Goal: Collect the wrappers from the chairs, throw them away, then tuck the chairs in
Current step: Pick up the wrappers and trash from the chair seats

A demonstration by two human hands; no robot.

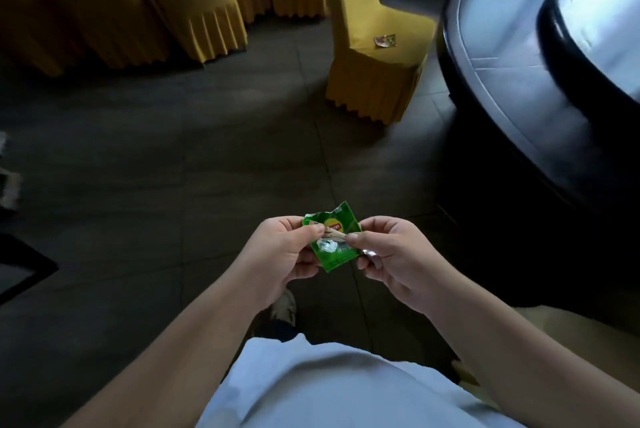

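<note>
— Both hands, left hand (280,251) and right hand (384,251), pinch the green tea wrapper (332,237) between thumbs and fingers, well short of the yellow-covered chair (374,47).

— Left to do?

— I see another wrapper (385,41) on that chair's seat. Binning and tucking remain, I judge.

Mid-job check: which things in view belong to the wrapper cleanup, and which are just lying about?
Part of the job:
- green wrapper, pinched between left hand and right hand
- small wrapper lying on the seat of the yellow-covered chair, which stands pulled out from the round table

Just lying about:
- other yellow-covered chairs at the back
- tiled floor
</note>
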